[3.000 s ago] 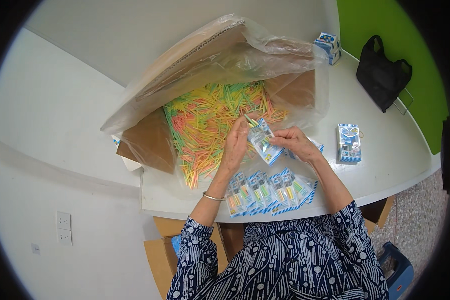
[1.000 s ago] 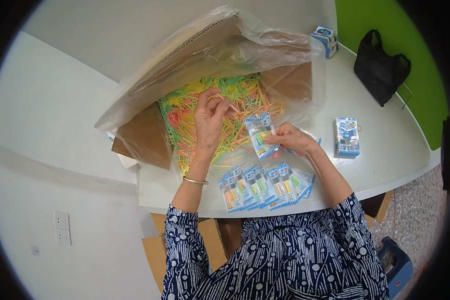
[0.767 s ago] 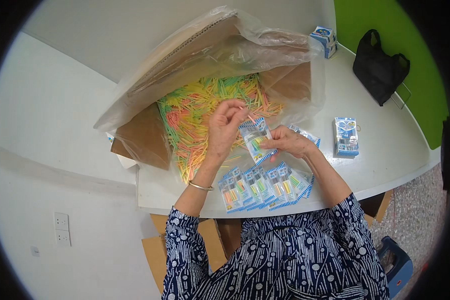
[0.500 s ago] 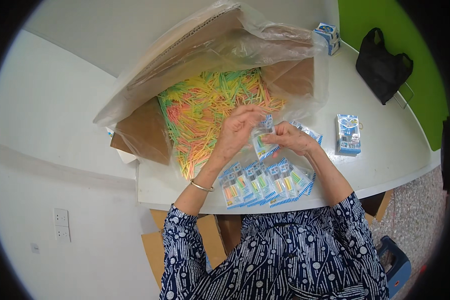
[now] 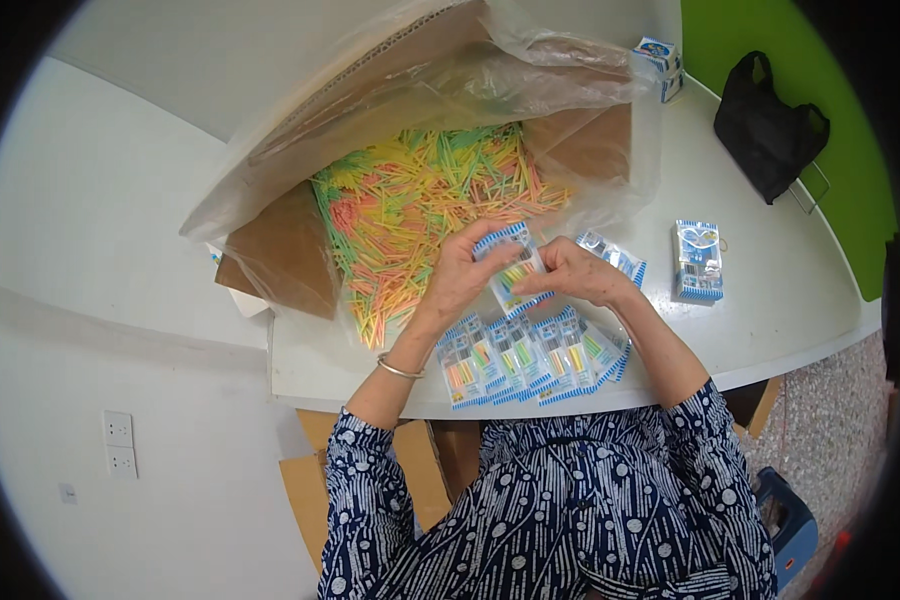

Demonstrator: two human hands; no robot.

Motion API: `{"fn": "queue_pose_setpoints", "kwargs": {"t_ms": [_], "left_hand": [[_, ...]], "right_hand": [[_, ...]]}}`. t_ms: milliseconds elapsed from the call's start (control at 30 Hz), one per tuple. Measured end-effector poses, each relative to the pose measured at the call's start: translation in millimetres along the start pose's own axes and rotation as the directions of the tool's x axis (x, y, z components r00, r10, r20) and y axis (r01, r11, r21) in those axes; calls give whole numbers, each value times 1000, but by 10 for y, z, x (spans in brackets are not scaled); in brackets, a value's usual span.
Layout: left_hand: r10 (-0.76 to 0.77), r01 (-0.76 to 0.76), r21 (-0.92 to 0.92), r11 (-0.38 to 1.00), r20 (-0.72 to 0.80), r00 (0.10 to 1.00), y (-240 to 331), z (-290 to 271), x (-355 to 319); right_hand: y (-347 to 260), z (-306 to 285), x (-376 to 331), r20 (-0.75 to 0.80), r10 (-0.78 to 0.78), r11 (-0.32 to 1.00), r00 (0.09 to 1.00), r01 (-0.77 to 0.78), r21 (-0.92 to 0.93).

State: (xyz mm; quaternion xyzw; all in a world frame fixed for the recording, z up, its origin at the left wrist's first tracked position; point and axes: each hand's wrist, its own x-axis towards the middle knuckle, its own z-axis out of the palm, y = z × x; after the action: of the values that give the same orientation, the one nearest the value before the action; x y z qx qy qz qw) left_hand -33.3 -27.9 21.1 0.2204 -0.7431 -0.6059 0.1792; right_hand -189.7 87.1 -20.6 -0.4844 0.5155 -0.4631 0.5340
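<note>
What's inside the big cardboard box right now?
The cardboard box, lined with a clear plastic bag, holds a loose heap of thin sticks in yellow, green, orange and pink. The heap hides the bottom.

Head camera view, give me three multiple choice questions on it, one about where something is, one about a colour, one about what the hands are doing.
1. Where does the black bag lie?
A. on the table's far right, by the green wall
B. inside the cardboard box
C. on the floor under the table

2. What colours are the sticks in the cardboard box?
A. black and white
B. all blue
C. yellow, green, orange and pink

3. What are the hands doing?
A. both rest flat on the table
B. both hold one small packet above the table
C. both are deep in the box

Answers: 1 A, the bag sits on the white table near the green wall. 2 C, the heap shows those bright colours. 3 B, the left hand and the right hand grip the small packet between them.
</note>
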Motion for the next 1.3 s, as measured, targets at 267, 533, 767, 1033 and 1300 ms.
{"fn": "queue_pose_setpoints", "kwargs": {"t_ms": [267, 533, 767, 1033, 1300], "left_hand": [[-180, 178, 92, 980, 9, 984, 8, -379, -615], [-186, 194, 614, 765, -79, 979, -571, -414, -1071], [197, -144, 750, 645, 18, 980, -446, -257, -837], [311, -271, 653, 708, 57, 949, -227, 99, -335], [85, -88, 161, 983, 27, 996, -180, 483, 37]], "right_hand": [[-168, -425, -399, -363, -52, 904, 931, -111, -414], [609, -397, -509, -489, -430, 431, 759, -303, -850], [833, -540, -473, -410, -552, 456, 726, -148, -877], [625, -439, -549, -327, -588, 265, 739, -206, -942], [-129, -140, -753, -111, -714, 204, 691, 54, -978]]}}
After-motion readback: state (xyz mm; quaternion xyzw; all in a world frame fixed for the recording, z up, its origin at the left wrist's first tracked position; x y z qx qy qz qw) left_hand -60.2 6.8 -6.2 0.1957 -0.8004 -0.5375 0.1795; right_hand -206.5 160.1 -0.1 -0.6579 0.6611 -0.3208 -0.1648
